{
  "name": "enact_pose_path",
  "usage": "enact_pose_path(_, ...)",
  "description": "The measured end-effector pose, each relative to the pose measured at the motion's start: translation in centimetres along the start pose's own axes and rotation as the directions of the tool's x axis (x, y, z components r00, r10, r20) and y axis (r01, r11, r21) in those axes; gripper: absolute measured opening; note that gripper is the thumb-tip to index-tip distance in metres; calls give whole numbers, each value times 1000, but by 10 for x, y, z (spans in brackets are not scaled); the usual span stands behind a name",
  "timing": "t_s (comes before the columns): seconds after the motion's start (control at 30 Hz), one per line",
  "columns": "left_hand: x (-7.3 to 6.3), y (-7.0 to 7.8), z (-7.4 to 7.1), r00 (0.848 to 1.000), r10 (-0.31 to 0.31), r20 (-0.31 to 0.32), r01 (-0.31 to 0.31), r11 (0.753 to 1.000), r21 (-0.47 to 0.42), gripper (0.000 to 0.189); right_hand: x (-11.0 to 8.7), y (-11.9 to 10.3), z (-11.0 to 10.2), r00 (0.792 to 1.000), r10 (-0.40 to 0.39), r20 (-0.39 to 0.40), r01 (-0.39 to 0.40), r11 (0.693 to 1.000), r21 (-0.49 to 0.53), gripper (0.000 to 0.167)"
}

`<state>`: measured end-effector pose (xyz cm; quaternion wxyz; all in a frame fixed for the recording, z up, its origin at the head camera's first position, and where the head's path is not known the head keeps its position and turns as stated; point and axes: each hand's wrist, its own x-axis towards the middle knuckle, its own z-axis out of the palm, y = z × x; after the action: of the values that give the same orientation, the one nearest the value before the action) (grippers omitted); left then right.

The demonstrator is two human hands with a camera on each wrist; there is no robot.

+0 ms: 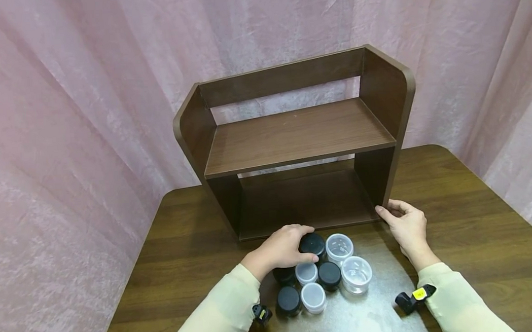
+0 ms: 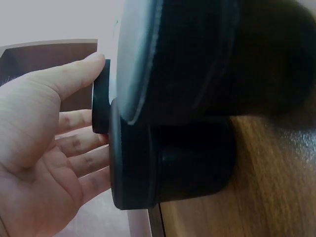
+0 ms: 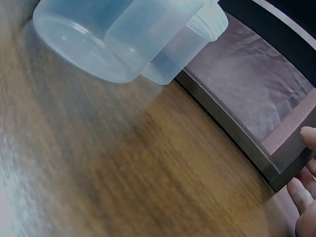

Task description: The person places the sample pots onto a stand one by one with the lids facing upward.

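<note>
My left hand [image 1: 285, 247] reaches over a cluster of small jars and holds a black jar [image 1: 312, 246] at the back of it, thumb on one side of its lid and fingers on the other. In the left wrist view, the held jar's lid [image 2: 101, 98] shows behind a nearer black jar [image 2: 133, 163]. At the lower right corner of a brown two-tier shelf [image 1: 298, 136], my right hand [image 1: 409, 228] grips the upright side panel, thumb in front and fingers outside. The right wrist view shows only part of that hand, beside the shelf's corner [image 3: 274, 177].
Clear jars with whitish lids [image 1: 313, 296] stand among black ones [image 1: 288, 299], close together before the shelf. Two clear jars [image 1: 356, 273] are on the cluster's right side. All stand on a brown wooden table [image 1: 476, 234]; a pink curtain [image 1: 83, 96] hangs behind.
</note>
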<state>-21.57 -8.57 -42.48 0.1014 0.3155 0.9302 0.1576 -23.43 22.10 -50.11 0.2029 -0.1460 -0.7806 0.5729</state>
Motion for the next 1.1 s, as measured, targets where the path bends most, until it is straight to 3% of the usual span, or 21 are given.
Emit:
enact_pose_path(0.23, 1, 0, 4, 1000, -2, -6, 2, 1000, 4, 72, 1, 4, -1, 999, 29, 34, -30, 999, 43, 38)
enact_pose_path(0.53, 0, -2, 2, 997, 18, -72, -15, 999, 41, 71, 2, 5, -1, 998, 45, 51, -48, 997, 67, 38)
enact_pose_path(0.9, -1, 5, -21, 986, 60, -158, -56, 998, 29, 69, 3, 5, -3, 998, 28, 54, -31, 998, 63, 35)
enact_pose_path(1.1, -3, 12, -37, 964, 157, -216, -148, 987, 55, 67, 2, 4, -2, 998, 36, 55, -39, 997, 66, 36)
